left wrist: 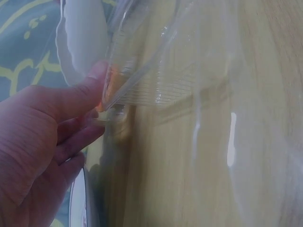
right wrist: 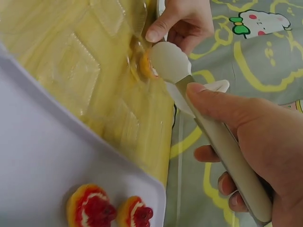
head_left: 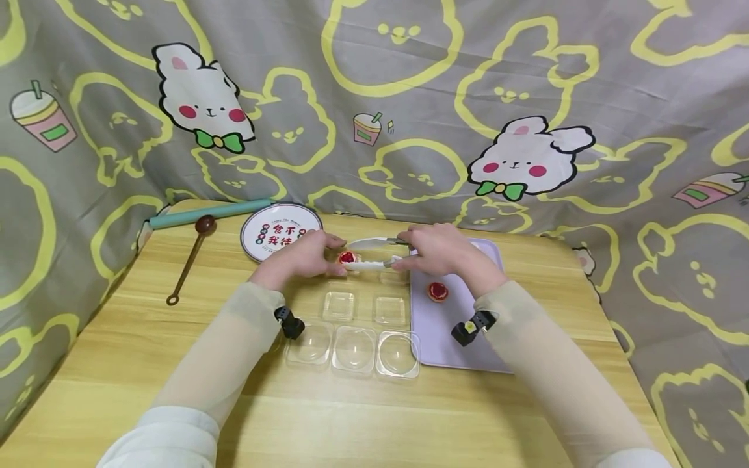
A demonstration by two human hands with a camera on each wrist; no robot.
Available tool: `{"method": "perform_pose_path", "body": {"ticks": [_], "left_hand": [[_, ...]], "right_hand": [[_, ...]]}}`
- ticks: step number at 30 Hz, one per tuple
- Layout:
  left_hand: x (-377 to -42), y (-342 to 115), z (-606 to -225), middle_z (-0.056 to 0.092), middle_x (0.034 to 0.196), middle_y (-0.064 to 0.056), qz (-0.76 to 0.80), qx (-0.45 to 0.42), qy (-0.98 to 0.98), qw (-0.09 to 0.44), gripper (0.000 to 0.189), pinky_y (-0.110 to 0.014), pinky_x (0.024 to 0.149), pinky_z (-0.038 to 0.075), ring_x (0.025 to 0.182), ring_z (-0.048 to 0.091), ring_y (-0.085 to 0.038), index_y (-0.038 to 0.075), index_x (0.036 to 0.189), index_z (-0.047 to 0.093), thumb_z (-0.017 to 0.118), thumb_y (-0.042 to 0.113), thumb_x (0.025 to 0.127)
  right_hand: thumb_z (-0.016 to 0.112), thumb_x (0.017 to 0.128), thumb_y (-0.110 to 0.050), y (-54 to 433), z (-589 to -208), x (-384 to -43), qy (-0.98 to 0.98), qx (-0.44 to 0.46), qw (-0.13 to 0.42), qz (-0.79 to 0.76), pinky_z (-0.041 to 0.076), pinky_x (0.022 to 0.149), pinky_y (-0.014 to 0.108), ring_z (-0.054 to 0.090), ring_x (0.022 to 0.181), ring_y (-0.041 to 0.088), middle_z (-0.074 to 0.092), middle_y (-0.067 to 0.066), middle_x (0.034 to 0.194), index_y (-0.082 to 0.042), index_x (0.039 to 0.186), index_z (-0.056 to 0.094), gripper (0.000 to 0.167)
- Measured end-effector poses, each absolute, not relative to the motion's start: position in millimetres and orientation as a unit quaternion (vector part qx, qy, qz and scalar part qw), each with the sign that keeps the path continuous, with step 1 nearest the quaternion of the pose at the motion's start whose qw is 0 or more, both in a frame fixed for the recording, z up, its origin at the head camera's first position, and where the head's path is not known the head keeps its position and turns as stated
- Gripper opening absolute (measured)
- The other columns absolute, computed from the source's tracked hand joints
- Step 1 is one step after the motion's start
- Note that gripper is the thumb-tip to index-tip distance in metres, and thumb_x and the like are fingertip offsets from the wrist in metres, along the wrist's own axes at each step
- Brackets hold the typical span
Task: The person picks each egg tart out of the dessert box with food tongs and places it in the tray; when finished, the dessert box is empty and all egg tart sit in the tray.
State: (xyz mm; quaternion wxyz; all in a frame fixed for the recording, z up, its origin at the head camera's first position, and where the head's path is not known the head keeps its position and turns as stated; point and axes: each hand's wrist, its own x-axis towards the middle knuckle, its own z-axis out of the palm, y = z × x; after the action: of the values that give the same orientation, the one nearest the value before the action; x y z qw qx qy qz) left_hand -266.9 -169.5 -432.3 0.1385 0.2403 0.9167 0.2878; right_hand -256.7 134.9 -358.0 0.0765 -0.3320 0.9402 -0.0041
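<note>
My left hand pinches the corner of a clear plastic box between thumb and fingers. A small tart with red topping sits right at its fingertips. With my right hand I hold serving tongs by their metal handles. Their white ends are spread apart and reach toward my left hand; in the right wrist view one end overlaps the orange tart. Two more tarts, one larger in view than the other, lie on the lilac tray.
Several clear box halves stand in rows before my hands. Behind the left hand is a round plate with red writing. A brown long-handled spoon and a teal rod lie at the left. A patterned curtain hangs behind.
</note>
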Motion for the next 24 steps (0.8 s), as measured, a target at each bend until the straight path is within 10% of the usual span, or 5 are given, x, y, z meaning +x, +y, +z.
{"method": "perform_pose_path", "body": {"ticks": [15, 24], "left_hand": [[-268.9, -168.7, -431.5, 0.057, 0.151, -0.02, 0.289, 0.24, 0.917, 0.137, 0.077, -0.049, 0.122, 0.036, 0.144, 0.048, -0.038, -0.003, 0.147, 0.058, 0.091, 0.03, 0.086], [-268.3, -166.7, -432.5, 0.058, 0.151, -0.017, 0.29, 0.23, 0.918, 0.142, 0.075, -0.047, 0.121, 0.037, 0.143, 0.049, -0.034, 0.0, 0.147, 0.06, 0.091, 0.03, 0.086]], "right_hand": [[0.072, 0.094, -0.064, 97.3, -343.4, -259.3, 0.934, -0.337, 0.073, 0.093, 0.055, 0.073, 0.05, 0.063, 0.08, 0.025, 0.066, 0.0, 0.097, -0.016, 0.107, 0.073, 0.05], [0.068, 0.097, -0.063, 105.8, -352.1, -260.4, 0.931, -0.35, 0.073, 0.075, 0.055, 0.077, 0.049, 0.065, 0.088, 0.026, 0.068, 0.002, 0.109, -0.014, 0.13, 0.073, 0.059]]}}
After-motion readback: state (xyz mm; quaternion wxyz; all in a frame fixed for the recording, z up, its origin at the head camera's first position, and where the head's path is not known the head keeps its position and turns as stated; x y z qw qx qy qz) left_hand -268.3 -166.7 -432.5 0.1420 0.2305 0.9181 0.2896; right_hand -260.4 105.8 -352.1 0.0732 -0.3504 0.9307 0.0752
